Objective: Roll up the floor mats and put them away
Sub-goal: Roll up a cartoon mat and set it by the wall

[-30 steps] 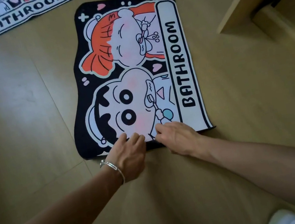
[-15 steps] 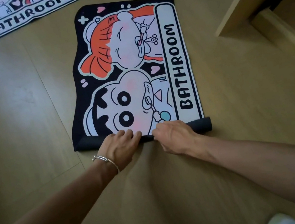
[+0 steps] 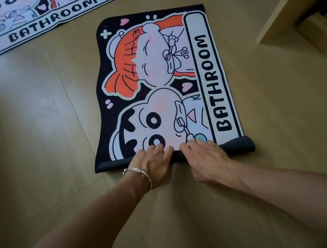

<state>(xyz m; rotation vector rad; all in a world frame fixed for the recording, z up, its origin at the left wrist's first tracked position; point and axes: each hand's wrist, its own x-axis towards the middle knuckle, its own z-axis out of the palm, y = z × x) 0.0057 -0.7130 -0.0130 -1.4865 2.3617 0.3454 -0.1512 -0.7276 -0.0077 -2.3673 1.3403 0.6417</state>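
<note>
1. Since a second ago, the near end of the black cartoon-print BATHROOM floor mat has been turned up into a dark roll on the pale wooden floor.
2. Side by side at mid-roll, the left hand and right hand curve their fingers over it, tips on the print.
3. Two mats: a second matching mat lies flat beyond the first, to its left.

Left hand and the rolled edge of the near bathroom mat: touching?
Touching. The head view shows the left hand lying over the rolled edge of the bathroom mat, with its fingers draped across the roll onto the print and no gap.
</note>
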